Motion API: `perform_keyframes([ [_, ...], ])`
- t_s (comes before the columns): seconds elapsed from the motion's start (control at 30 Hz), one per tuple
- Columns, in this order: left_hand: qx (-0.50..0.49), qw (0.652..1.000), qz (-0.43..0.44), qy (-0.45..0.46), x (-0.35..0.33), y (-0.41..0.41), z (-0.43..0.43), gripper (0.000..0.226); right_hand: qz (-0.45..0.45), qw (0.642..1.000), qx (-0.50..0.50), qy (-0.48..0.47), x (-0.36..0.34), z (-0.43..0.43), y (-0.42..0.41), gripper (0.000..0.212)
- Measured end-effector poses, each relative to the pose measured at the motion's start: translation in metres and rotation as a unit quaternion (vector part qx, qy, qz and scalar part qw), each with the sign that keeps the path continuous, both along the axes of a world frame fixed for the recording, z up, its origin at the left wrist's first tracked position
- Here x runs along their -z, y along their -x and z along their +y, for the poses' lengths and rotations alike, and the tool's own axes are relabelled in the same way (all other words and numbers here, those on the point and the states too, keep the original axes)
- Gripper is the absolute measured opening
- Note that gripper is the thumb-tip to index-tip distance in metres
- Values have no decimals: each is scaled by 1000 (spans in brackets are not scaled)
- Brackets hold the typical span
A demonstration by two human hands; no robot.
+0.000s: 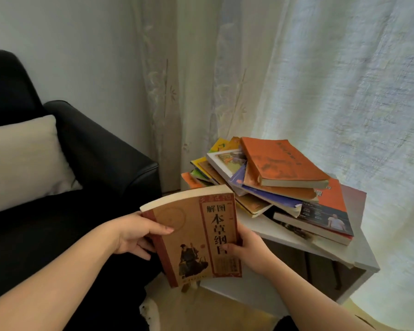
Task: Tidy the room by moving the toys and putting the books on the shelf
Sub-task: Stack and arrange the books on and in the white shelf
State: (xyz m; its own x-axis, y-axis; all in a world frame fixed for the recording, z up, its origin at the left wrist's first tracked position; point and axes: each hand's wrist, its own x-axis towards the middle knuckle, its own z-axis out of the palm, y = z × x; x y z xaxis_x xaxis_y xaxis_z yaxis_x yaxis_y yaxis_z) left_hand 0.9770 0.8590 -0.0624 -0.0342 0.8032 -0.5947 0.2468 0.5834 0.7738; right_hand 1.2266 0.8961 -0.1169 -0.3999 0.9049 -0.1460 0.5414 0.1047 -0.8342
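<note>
Orange-topped book pile (285, 161) crowds the shelf (269, 231) — hands (134, 235) (247, 248) grip brown book (194, 237).

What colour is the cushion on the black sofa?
Cream or off-white, plain, with no pattern. The cushion shows in the head view, leaning on the sofa.

The single head-worn camera is looking forward and down, sitting close above the held book (191, 237); its wide edges are seemingly bending the curtain (344, 91).
</note>
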Motion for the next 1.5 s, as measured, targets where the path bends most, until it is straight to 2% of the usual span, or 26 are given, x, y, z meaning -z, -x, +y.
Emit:
perform_keyframes([
  [0.17,-2,999,49,20,32,-22,-5,41,-72,995,32,62,33,4,-5,27],
  [0.3,-36,996,68,41,64,-54,-3,36,-139,984,66,90,54,8,-14,29],
  [0.4,-52,990,123,41,88,-77,1,40,-174,975,83,113,60,10,-20,38],
  [0.53,-67,985,144,59,113,-98,8,44,-194,967,87,140,67,7,-26,55],
  [0.6,-96,986,124,58,118,-104,13,42,-182,968,87,151,69,9,-26,55],
  [0.7,-164,985,33,47,124,-111,26,38,-154,969,95,170,71,11,-28,54],
  [0.8,-249,965,-81,31,132,-120,42,39,-147,966,111,181,76,15,-31,58],
  [0.9,-322,937,-135,22,141,-130,59,19,-147,964,123,182,82,19,-32,62],
  [0.93,-344,930,-131,20,144,-131,64,15,-147,965,122,182,83,20,-32,62],
  [1.0,-375,922,-95,29,152,-131,71,21,-148,964,116,186,86,21,-32,62],
  [1.13,-370,928,18,36,169,-124,71,27,-158,963,100,192,94,27,-32,61],
  [1.27,-389,919,8,65,186,-127,68,30,-162,961,93,204,99,31,-32,56],
  [1.33,-372,924,33,77,189,-130,69,30,-163,960,92,207,102,33,-31,53],
  [1.5,-385,920,66,42,190,-134,76,30,-158,956,105,223,111,42,-32,52],
])
